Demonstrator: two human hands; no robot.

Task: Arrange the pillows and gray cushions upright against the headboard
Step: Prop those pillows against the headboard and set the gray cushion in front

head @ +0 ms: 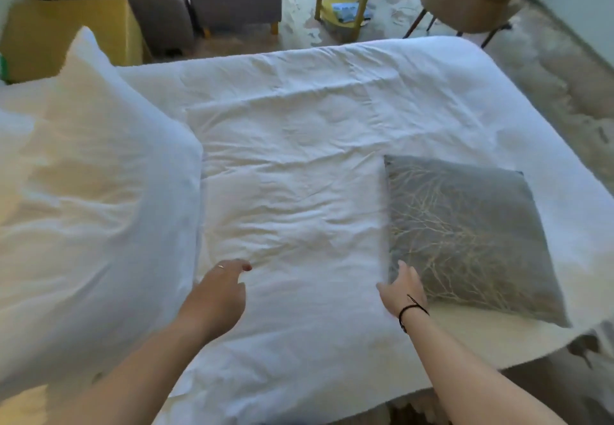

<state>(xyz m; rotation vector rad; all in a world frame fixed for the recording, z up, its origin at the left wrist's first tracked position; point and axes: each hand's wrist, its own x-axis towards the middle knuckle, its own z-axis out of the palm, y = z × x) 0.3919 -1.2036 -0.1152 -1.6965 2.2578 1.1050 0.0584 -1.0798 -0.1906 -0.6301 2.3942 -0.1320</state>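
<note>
Left hand [221,288] open over white pillow [292,225]; right hand [400,286] touching gray cushion [471,235]

Bed [332,92]: white, creased cover across the whole top, far edge toward the room. Flat white pillow [292,218] lies in the middle, wrinkled. Touching its right edge, gray cushion [471,235] with a pale branch pattern, lying flat, near the bed's right side. Large white pillow [93,192] at the left, raised well above the cover; whether it leans or stands cannot be told. Both hands rest at the flat pillow's near edge.
</note>
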